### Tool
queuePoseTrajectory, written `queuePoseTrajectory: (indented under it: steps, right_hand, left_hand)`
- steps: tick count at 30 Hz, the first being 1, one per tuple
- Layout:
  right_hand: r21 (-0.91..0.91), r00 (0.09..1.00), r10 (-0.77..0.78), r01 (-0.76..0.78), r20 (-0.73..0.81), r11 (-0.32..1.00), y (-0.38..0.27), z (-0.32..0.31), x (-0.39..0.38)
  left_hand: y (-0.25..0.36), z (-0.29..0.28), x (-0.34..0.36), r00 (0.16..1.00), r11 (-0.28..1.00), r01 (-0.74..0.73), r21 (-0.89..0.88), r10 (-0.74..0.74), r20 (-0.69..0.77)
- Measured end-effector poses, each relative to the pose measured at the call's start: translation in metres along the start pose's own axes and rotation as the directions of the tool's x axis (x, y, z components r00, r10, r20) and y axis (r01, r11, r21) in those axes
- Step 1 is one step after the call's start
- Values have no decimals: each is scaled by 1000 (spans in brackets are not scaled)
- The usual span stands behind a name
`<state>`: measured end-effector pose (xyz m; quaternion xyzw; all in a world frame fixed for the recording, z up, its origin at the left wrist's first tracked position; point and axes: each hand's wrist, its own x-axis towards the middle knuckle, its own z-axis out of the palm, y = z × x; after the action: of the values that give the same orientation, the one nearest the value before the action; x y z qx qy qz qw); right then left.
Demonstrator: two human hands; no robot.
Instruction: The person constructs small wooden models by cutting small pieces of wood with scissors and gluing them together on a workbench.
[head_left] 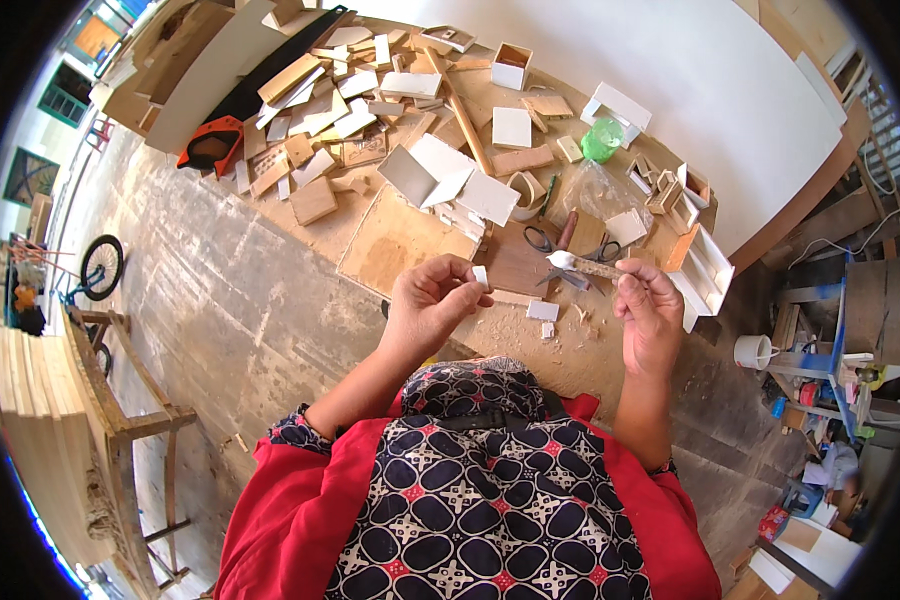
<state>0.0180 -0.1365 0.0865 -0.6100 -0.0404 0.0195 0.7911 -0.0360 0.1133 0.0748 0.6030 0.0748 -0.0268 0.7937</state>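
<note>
My left hand (432,305) pinches a small white rectangular piece (481,277) between thumb and fingertips, above the near edge of the workbench (310,235). In my right hand (652,315) is a thin wooden stick (598,268), its left end coated with a thick white substance like glue. The stick points toward my left hand, and the two held things are apart. Beneath the stick lie scissors (540,238) with dark handles, partly hidden by it. Two small white pieces, a larger one (542,310) and a smaller one (548,329), rest on the bench between my hands.
A heap of wood offcuts (350,110) covers the far left of the bench, beside an orange-handled saw (210,147). A green plastic object (601,140), small boxes (511,66) and a long white open box (708,272) stand toward the right. Wood shavings (500,335) lie near me.
</note>
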Motion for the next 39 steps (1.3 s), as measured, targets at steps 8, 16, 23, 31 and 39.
queuePoseTrajectory:
  steps: [8,16,23,31,39]
  right_hand:
    - [-165,975,-66,31,-213,986,18,-9,64]
    - [-870,831,-547,193,-100,453,36,-22,178]
    - [-963,839,-514,256,179,83,32,-8,200]
    - [-412,702,-245,625,669,663,-36,93,35]
    - [-529,738,-248,637,627,561,-22,94,6]
  left_hand:
    - [13,0,-10,995,912,-62,405,90,-51]
    - [17,-10,-18,998,996,-13,-84,8,-63]
    - [21,-22,-22,993,927,108,-360,-115,0]
    - [33,-17,-22,929,713,-299,634,368,25]
    - [46,-3,-13,803,273,-506,818,495,331]
